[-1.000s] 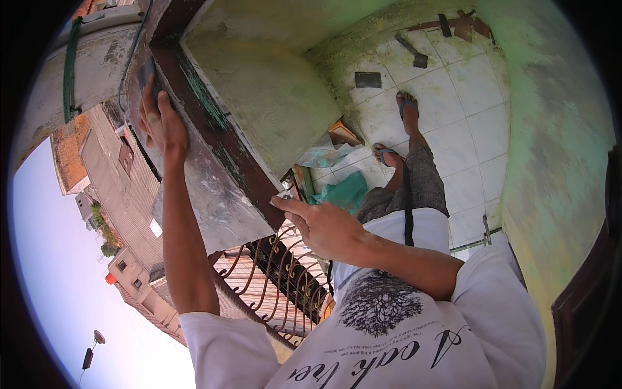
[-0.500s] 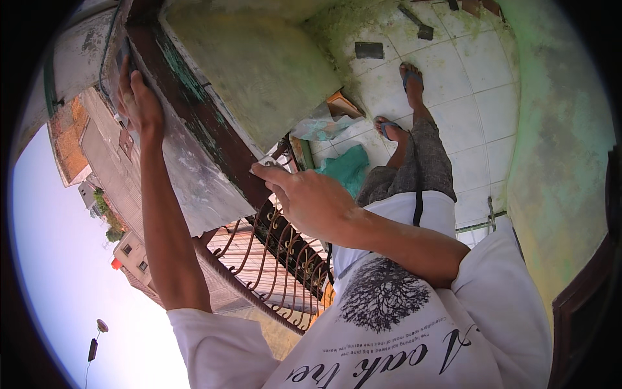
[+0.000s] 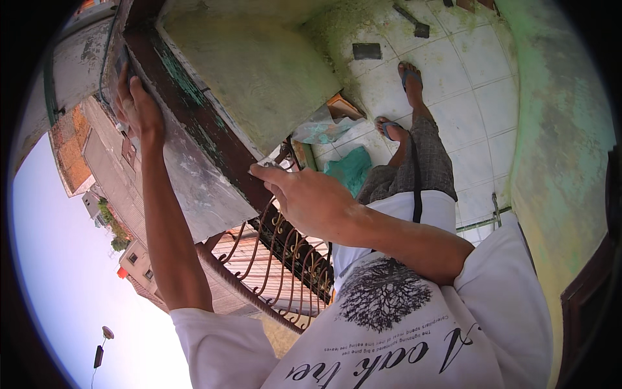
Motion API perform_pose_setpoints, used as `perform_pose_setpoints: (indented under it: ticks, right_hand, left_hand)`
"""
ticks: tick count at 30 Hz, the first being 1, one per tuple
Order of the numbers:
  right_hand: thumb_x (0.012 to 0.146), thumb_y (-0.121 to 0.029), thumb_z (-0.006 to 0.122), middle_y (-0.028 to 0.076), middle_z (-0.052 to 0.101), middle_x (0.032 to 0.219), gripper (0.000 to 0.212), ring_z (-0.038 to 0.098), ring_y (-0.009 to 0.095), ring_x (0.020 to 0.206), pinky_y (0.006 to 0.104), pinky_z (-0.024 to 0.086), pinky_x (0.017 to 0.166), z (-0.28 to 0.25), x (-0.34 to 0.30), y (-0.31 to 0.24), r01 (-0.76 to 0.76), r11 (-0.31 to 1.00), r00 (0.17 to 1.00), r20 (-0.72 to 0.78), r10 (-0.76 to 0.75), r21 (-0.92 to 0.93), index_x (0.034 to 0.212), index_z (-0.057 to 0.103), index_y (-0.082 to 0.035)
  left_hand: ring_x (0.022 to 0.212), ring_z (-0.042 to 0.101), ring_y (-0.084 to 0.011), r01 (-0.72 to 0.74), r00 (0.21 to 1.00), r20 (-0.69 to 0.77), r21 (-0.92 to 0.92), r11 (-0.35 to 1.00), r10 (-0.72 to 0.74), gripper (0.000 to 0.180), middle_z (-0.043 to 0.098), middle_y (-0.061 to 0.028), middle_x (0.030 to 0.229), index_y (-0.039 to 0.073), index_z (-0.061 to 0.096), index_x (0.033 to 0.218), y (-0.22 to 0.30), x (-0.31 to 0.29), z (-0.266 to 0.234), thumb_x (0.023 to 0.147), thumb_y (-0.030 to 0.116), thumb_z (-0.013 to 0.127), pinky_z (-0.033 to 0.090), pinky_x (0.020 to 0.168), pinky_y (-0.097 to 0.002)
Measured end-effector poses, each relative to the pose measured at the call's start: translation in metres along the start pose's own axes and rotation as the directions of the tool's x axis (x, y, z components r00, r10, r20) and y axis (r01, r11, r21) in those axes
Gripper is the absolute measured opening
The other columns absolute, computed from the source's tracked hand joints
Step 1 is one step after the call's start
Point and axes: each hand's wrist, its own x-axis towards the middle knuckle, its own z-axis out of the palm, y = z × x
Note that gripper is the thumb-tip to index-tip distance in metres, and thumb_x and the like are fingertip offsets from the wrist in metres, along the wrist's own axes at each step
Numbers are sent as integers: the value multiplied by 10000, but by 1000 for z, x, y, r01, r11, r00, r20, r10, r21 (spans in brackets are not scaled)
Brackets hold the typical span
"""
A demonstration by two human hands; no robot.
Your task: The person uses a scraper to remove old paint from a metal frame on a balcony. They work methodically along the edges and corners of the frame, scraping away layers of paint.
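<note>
My left hand [image 3: 139, 111] reaches up along the outer grey face of the wall [image 3: 201, 194]. Its fingers press on a dark flat blade [image 3: 122, 59] lying against that face, whose far part is hard to make out. Closer to my body, my right hand [image 3: 314, 200] is closed at the lower end of the dark brown wooden beam [image 3: 194, 123] with peeling green paint. A small piece smeared with whitish paste [image 3: 271, 163] shows at its fingertips, mostly hidden by the fingers.
Below the wall runs a curled iron railing [image 3: 278, 259], with roofs beyond it. On the white tiled floor [image 3: 483, 117] lie a dark rectangular block [image 3: 367, 50], a long-handled tool [image 3: 414, 24] and a green plastic bag [image 3: 350, 170]. A mossy green wall [image 3: 564, 129] stands at right.
The view has tilted slightly. Both hands keep nearly the same places and grips, the left fingertips showing a little lower in the picture.
</note>
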Motion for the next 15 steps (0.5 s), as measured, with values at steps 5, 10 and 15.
perform_pose_setpoints:
  ticks: [5, 10, 15]
  right_hand:
    - [1119, -249, 529, 240, 731, 785, 419, 732, 414, 688, 527, 595, 655, 6, 0, 2, 28, 997, 997, -73, -23, 65, 1530, 569, -179]
    - [1129, -246, 507, 246, 739, 831, 443, 738, 400, 714, 519, 585, 680, 10, -34, -8, -31, 987, 999, 43, 24, 160, 1566, 528, -184]
    - [1136, -272, 499, 243, 746, 848, 414, 744, 401, 724, 526, 593, 706, 17, -40, -1, -6, 981, 999, 33, 0, 196, 1534, 565, -180]
  left_hand:
    - [1528, 291, -364, 43, 999, 7, 28, 999, -43, 534, 423, -115, 1628, 324, 544, 1568, 5, 0, -2, 1065, 486, 465, 127, 1270, -595]
    - [1541, 265, -361, 102, 995, -18, 58, 993, -101, 529, 411, -131, 1630, 323, 547, 1566, 10, -1, 0, 1059, 466, 496, 124, 1260, -619]
    - [1550, 266, -349, 62, 998, -10, 27, 998, -61, 521, 407, -103, 1637, 345, 544, 1565, 12, 2, 0, 1068, 488, 478, 66, 1222, -721]
